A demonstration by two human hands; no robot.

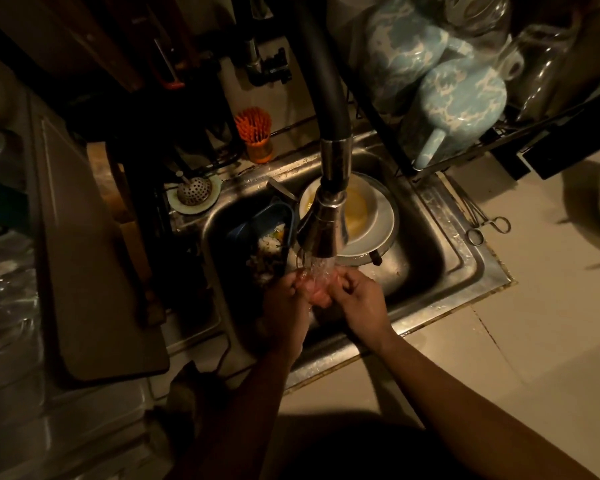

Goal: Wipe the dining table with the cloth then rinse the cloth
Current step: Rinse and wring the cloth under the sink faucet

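Together, left hand (pixel 285 304) and right hand (pixel 359 301) pinching cloth (pixel 316 293), under running faucet (pixel 323 225)

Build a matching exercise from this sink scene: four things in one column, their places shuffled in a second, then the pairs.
Things
1. cloth
2. brush
3. scissors
4. mugs

Places
A. in the rack
B. on the sink's right rim
C. upright behind the sink
D. gripped by left hand and right hand under the tap

Pairs: 1-D, 2-C, 3-B, 4-A
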